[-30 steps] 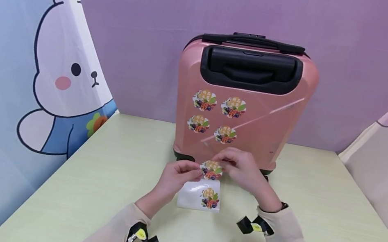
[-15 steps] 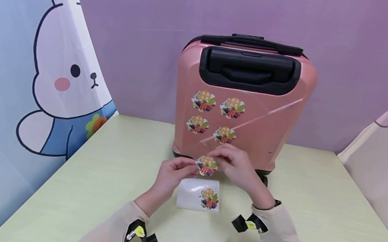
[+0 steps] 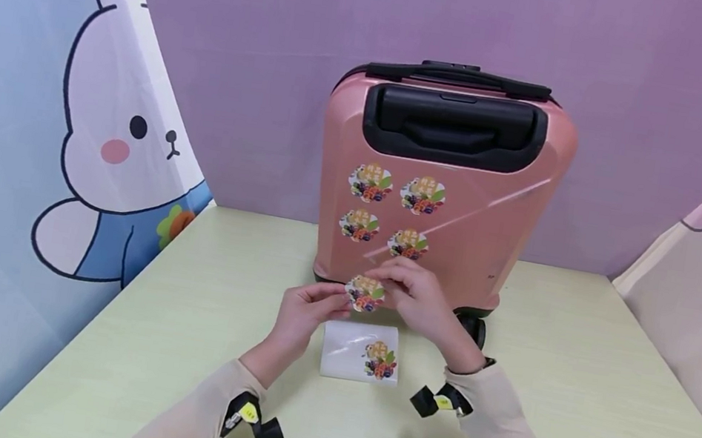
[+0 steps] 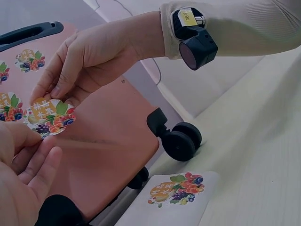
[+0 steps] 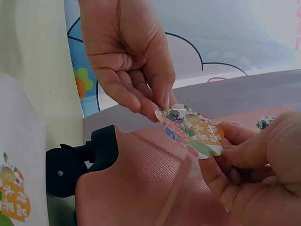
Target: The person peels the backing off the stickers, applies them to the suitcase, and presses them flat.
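Observation:
Both hands hold one fruit-print sticker (image 3: 364, 294) by its edges, in front of the lower part of a pink suitcase (image 3: 453, 256). The left hand (image 3: 304, 311) pinches its left edge between thumb and fingers. At the upper right edge, the right hand (image 3: 417, 297) pinches it with thumb and forefinger. In the right wrist view the sticker (image 5: 190, 132) spans the gap between the two hands, slightly bent. Several matching stickers, among them an upper left one (image 3: 370, 183), are on the suitcase front in two rows. Below the hands lies a white backing sheet (image 3: 342, 352) bearing one sticker (image 3: 379, 361).
The suitcase stands upright on a pale green table (image 3: 205, 348) against a purple backdrop (image 3: 242, 84). Its black handle recess (image 3: 454, 129) faces forward, and a black wheel (image 4: 181, 141) shows at its base. A rabbit-print cloth (image 3: 111, 103) hangs on the left.
Both hands have moved left and slightly up with the sticker between them, away from above the backing sheet. The sheet and suitcase stay in place.

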`<state>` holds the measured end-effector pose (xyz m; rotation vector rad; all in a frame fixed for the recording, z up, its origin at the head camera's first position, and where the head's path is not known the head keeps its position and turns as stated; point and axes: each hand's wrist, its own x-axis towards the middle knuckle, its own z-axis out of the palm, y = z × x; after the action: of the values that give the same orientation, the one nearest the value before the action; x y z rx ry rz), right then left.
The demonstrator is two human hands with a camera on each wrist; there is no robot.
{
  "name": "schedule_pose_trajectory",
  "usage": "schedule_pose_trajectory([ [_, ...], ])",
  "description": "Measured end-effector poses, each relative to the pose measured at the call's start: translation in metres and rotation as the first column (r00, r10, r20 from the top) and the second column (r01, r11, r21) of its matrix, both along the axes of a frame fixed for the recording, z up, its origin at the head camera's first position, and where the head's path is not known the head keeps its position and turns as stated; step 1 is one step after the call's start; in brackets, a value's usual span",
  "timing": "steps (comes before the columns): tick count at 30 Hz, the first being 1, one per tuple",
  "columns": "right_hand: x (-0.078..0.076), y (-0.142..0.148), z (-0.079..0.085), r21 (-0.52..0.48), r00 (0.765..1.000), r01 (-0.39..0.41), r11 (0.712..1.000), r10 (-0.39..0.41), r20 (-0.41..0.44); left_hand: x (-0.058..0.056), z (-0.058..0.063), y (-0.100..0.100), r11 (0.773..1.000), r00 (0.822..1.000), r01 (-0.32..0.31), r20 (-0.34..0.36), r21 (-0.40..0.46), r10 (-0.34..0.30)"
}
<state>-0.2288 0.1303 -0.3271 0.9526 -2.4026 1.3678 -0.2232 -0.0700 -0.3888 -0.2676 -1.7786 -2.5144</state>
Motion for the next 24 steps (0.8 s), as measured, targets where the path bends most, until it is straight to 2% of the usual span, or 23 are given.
schedule_pose_trajectory([
  [12, -0.002, -0.008, -0.003, -0.021, 0.999, 0.021, 1.0, -0.022, -0.048, -0.002, -0.001, -0.003, 0.999, 0.998, -0.045, 0.04, 0.02, 0.045],
  [24, -0.007, -0.014, -0.011, -0.104, 1.0, 0.011, 0.995, -0.009, 0.025, -0.006, -0.003, -0.006, 0.997, 0.997, -0.076, 0.028, 0.033, 0.075],
])
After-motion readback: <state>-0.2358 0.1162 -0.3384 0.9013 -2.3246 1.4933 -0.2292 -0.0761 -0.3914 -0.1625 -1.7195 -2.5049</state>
